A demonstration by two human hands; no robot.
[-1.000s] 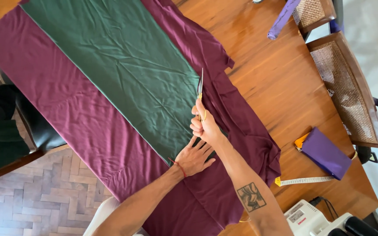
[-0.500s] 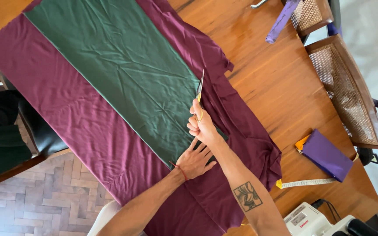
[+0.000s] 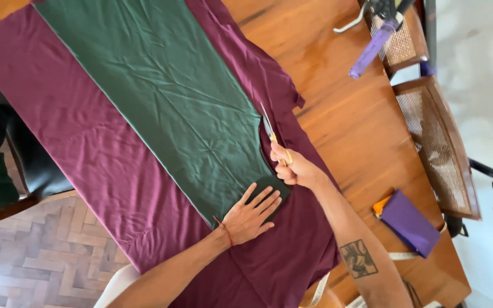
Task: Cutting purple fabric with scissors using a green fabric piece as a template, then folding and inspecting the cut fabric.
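A long green cloth [image 3: 161,97] lies on top of a wider maroon cloth [image 3: 75,148], both spread along a wooden table [image 3: 349,114]. My right hand [image 3: 293,167] grips yellow-handled scissors [image 3: 271,131], whose blades point up along the green cloth's right edge, over the maroon cloth. My left hand [image 3: 250,215] presses flat, fingers spread, on the green cloth's near corner, just below the right hand. A red string circles the left wrist.
A purple pouch on something orange [image 3: 407,221] and a measuring tape [image 3: 397,256] lie on the table at right. A purple-handled tool [image 3: 372,48] rests on a cane-seat chair at the top; a second cane chair [image 3: 437,142] stands beside the table. Brick floor lower left.
The view has shifted slightly. My right hand with the scissors has crept a little farther along the green cloth's edge; my left hand stays flat on the corner.
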